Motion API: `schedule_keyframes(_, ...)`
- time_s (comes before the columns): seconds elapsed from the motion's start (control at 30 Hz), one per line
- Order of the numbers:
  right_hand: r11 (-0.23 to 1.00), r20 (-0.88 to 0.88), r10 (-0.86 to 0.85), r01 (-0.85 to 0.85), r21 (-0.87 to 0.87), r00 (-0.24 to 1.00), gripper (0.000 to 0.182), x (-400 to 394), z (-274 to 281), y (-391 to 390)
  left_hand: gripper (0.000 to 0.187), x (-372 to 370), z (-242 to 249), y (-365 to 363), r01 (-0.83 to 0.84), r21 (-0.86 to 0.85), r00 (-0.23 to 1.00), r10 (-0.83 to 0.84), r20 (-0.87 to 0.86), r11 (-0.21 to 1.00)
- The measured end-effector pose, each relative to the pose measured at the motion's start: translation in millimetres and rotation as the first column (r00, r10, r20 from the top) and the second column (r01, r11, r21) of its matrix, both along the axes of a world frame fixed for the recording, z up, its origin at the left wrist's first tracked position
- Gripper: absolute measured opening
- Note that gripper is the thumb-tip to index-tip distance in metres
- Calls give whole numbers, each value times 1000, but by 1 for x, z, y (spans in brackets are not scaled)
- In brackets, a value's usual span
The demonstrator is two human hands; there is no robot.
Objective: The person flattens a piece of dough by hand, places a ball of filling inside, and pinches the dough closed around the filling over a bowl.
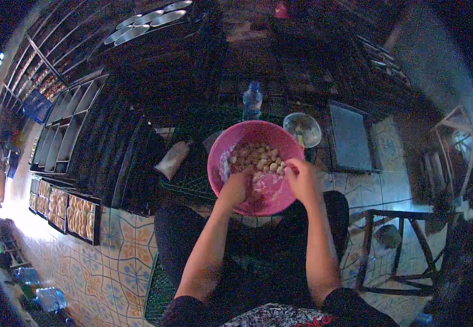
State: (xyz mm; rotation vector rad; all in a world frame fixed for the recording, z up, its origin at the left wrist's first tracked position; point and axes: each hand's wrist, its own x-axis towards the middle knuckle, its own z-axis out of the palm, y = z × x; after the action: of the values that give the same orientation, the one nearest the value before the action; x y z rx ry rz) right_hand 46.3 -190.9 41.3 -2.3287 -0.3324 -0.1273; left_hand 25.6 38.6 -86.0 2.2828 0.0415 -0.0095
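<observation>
While our left hand (237, 186) and curled right hand (302, 180) reach into the pink basin (280, 193), their hold unclear, we should handle the dough pieces (265, 158) lightly

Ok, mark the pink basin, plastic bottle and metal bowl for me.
Pink basin (255, 132), head view: far inner wall.
Plastic bottle (252, 100), head view: middle of its body.
Metal bowl (313, 131), head view: right inner wall.

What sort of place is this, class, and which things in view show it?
Probably a small bakery: what look like rolls fill dark trays at left, compartmented metal pans stand nearby, and pale, dough-like lumps lie in the pink bowl.
</observation>
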Motion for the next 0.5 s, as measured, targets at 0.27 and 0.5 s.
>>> schedule_keyframes(0.27, 854, 110, 517, -520, -1, 849, 39, -4, -34, 6, 29, -23, 86, -5, 188, -174, 970, -211, -122, 967)
schedule_keyframes(0.5, 860, 91, 502, -508, 47, 860, 33, -6, -33, 6, 30, -18, 84, -9, 150, -337, 949, -231, -216, 930)
